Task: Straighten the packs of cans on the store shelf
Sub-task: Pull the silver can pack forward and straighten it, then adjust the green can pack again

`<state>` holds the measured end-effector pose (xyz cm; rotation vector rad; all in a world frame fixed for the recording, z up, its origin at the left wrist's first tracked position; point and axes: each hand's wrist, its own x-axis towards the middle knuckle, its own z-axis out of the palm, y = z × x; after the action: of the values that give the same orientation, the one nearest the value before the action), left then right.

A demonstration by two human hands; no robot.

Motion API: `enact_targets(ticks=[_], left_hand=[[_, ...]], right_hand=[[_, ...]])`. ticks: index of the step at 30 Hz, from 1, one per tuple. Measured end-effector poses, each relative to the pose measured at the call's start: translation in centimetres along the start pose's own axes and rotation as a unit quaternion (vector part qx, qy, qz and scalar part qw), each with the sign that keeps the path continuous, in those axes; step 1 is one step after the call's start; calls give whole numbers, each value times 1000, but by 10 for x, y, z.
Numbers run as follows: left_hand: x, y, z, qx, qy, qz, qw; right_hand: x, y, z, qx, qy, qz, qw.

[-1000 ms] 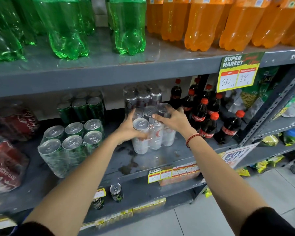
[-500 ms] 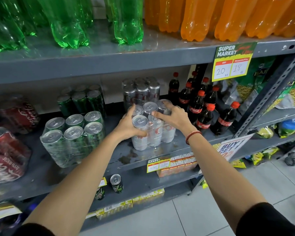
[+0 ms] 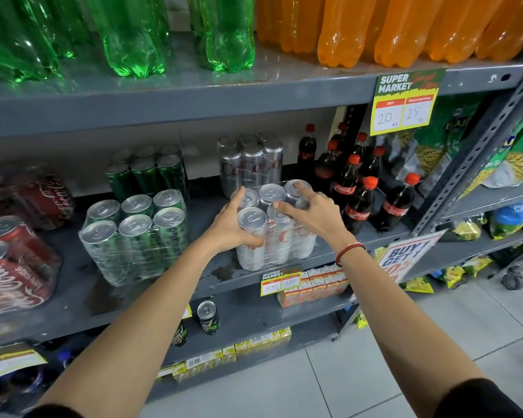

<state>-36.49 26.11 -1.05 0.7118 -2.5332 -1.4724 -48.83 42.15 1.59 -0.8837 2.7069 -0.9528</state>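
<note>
A shrink-wrapped pack of silver cans (image 3: 272,236) stands at the front of the grey middle shelf (image 3: 151,294). My left hand (image 3: 228,227) grips its left side, thumb across the front can. Over the pack's top right lies my right hand (image 3: 311,212), fingers spread on the can lids. A second silver pack (image 3: 249,164) stands behind it. To the left sit a green can pack (image 3: 133,236) at the front and another green pack (image 3: 147,176) behind. Red cola can packs (image 3: 15,267) lie at the far left.
Small cola bottles (image 3: 357,188) crowd the shelf just right of the silver pack. Green bottles (image 3: 133,34) and orange bottles (image 3: 399,25) fill the shelf above. A price sign (image 3: 405,101) hangs from that shelf. Two loose cans (image 3: 207,316) stand on the lower shelf. Snack bags (image 3: 520,152) are at right.
Both hands stay on the silver pack; the right hand's fingers have spread further over the lids. The pack has turned slightly, and the camera has dipped a little.
</note>
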Motion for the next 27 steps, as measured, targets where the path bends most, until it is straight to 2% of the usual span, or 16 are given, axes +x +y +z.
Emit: enact_targets(ticks=[12, 19, 22, 24, 27], left_hand=[[-4, 1, 0, 18, 7, 14, 1000], [-14, 6, -5, 27, -3, 28, 999], [-29, 7, -23, 67, 22, 68, 995], [-42, 6, -48, 97, 73, 99, 988], [-65, -1, -100, 130, 155, 109, 973]], right_hand=[[-4, 0, 2, -1, 9, 17, 1000], [-3, -1, 0, 36, -16, 30, 999], [-8, -14, 0, 81, 59, 18, 995], [-14, -39, 1, 112, 123, -19, 986], [-20, -90, 18, 117, 143, -104, 977]])
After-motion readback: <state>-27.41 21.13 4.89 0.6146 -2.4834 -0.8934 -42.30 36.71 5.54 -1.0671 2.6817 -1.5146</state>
